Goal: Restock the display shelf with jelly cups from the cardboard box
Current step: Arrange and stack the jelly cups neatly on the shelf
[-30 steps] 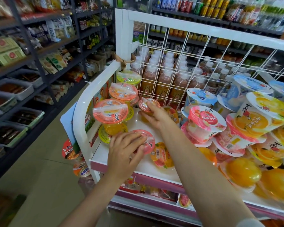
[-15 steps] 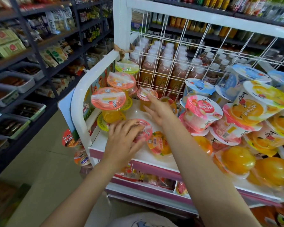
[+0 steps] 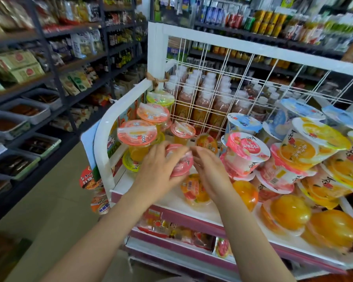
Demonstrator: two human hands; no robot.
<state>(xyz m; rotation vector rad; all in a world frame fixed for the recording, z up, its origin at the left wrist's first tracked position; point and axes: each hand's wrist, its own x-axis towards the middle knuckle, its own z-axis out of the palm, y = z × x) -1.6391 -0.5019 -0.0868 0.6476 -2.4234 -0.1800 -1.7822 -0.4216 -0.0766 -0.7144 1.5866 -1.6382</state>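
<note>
My left hand (image 3: 158,174) grips a pink-lidded jelly cup (image 3: 182,164) just above the white display shelf (image 3: 169,199). The fingertips of my right hand (image 3: 210,173) touch that cup's right edge, with the fingers fairly straight. Behind the hands a small pink-lidded cup (image 3: 182,130) stands upright near the wire grid. Another jelly cup (image 3: 194,190) lies on its side on the shelf below my hands. At the shelf's left end stand stacked orange-lidded cups (image 3: 137,135). No cardboard box is in view.
A heap of large jelly cups (image 3: 247,152) fills the shelf's right half. Bottles (image 3: 202,98) stand behind the white wire grid (image 3: 228,82). A lower shelf (image 3: 177,247) holds snack packets. Dark store racks (image 3: 29,82) line the aisle on the left.
My right hand has drawn back from the small cup at the grid and come to the pink-lidded cup. My left hand has lifted that cup up and to the right.
</note>
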